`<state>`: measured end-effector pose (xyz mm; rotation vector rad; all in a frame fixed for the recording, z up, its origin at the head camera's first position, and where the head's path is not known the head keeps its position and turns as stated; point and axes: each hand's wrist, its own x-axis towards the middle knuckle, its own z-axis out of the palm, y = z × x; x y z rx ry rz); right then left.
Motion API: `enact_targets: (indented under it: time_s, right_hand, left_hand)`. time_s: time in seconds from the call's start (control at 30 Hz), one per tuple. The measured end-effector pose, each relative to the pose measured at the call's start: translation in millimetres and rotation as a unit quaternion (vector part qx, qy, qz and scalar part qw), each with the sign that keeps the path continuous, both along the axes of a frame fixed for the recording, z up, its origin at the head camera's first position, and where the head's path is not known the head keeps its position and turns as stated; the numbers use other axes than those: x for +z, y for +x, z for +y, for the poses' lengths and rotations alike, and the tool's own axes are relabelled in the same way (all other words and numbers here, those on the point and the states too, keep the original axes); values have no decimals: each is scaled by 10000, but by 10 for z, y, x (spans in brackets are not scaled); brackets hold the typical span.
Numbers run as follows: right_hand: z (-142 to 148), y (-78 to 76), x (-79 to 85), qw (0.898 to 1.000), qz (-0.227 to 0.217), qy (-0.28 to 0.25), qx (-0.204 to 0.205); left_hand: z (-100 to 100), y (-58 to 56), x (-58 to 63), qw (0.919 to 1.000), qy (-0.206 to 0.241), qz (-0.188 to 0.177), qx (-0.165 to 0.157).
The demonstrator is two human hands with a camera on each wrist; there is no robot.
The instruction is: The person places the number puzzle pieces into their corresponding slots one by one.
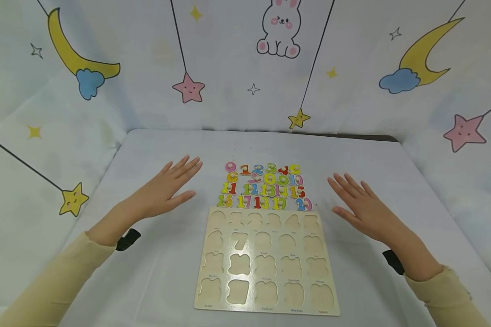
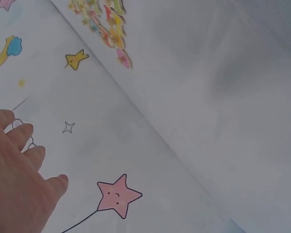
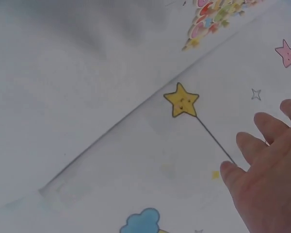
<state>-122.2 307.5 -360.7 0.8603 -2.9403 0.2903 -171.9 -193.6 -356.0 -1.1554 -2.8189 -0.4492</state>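
My left hand [image 1: 165, 188] is held to the left of the coloured number pieces, fingers straight and slightly spread, holding nothing. On the other side my right hand [image 1: 364, 209] is likewise outstretched and holds nothing. Between them, wooden number pieces with small knobs lie in rows, from the pink 0 [image 1: 230, 167] to the blue and pink 20 [image 1: 304, 204]. A pink 7 [image 1: 254, 179] lies turned sideways in the second row. Directly below the rows is a pale wooden puzzle board [image 1: 225, 254] with number-shaped recesses and printed words. Both wrist views show straight fingers.
A white cloth covers the table [image 1: 163, 268]. Behind it hangs a cloth backdrop [image 1: 237, 54] printed with stars, moons and a rabbit. Dark bands [image 1: 128, 240] show at both wrists, beside the beige sleeves [image 1: 61, 277].
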Motion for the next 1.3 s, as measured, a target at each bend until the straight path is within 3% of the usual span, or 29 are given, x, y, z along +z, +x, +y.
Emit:
enact_targets:
  time_s: [0.4, 0.67, 0.9, 1.3]
  right_hand:
    - [45, 26, -157, 9990, -158, -261, -331]
    - [87, 20, -258, 9970, -394, -411, -524]
    - [73, -33, -339, 9942, -615, -575, -670]
    - [53, -83, -472, 9894, -1012, -602, -854]
  left_hand:
    - [-62, 94, -142, 9966, 302, -329, 691]
    - [13, 274, -249, 9889, 264, -794, 1230]
    - [143, 429, -370, 9870, 196, -1045, 1208]
    - [220, 454, -640, 9852, 194, -1489, 824]
